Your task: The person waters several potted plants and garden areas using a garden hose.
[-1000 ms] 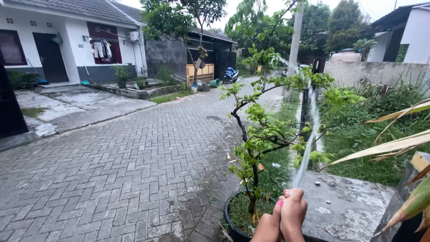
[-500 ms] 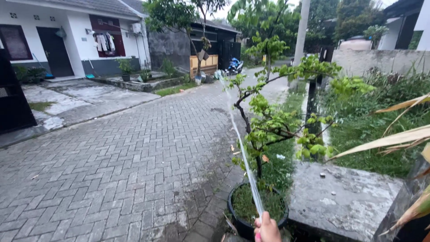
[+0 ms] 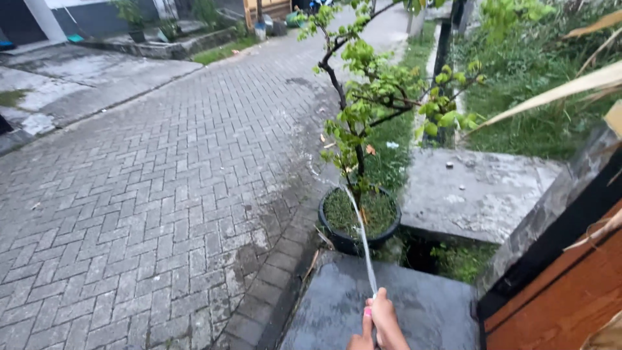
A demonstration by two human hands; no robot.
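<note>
At the bottom edge I see my right hand closed tight, the fingers wrapped around the pink tip of a hose nozzle, with the thumb pressed over its mouth. My left hand is only a sliver of knuckles just beside it at the frame edge, and I cannot tell whether its fingers are curled on anything. A thin, glassy water jet leaves the nozzle and arcs up into a round black plastic pot, landing on the mossy green soil at the base of the trunk. In the pot stands a small potted tree with a dark, crooked, gnarled stem and clusters of soft light-green leaves. The pot sits at the edge of the herringbone paver road, whose grey blocks look dark and damp near it. Below my hands lies a smooth, wet concrete slab; a second, rougher and mottled one lies beyond a dark gap.
</note>
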